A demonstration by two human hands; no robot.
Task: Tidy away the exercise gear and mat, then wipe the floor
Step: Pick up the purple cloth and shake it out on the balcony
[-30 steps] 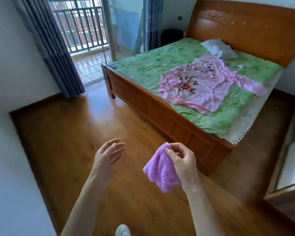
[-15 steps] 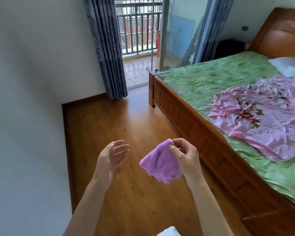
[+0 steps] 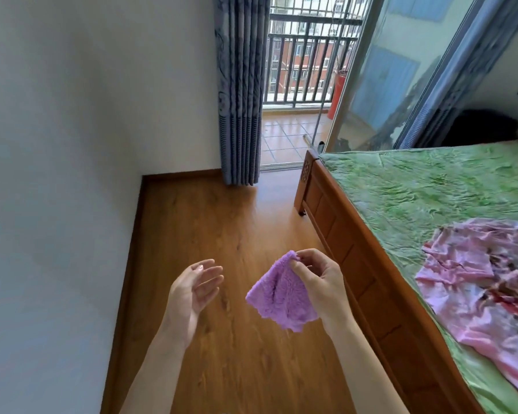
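You are holding the purple cloth [image 3: 281, 297] up in the air above the wooden floor [image 3: 222, 234], in front of your body and just beside the bed's wooden side rail [image 3: 350, 264]. Your right hand [image 3: 320, 282] is pinching the cloth's top corner between thumb and curled fingers, so the fluffy square is hanging down from that corner in a diamond shape. Your left hand [image 3: 192, 288] is hovering near the cloth, apart from it, palm turned inward, fingers relaxed and spread, holding nothing. To your right, the bed is wearing a green cover [image 3: 431, 189] with a pink floral garment [image 3: 485, 282] lying on it. Ahead of you a blue-grey curtain [image 3: 240, 91] is hanging beside the balcony doorway [image 3: 299, 85], and the white wall [image 3: 87, 115] is running along your left.
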